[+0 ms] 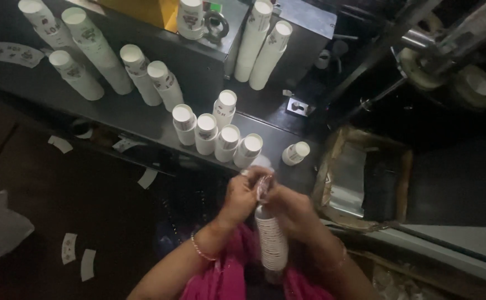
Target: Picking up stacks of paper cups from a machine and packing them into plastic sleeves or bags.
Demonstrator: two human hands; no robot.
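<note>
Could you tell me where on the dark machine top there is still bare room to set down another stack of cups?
Bare top lies left of the tall stacks, beside a flat cup blank. A smaller patch sits between the short stacks and two rear stacks. The front edge is crowded. Both hands, left hand and right hand, hold a sleeve of cups.

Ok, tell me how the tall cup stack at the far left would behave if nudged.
The far-left stack is tall, narrow and already leaning, so it would probably tip. It looks like nested paper cups, so likely light. Once down it might roll into the next stack.
</note>
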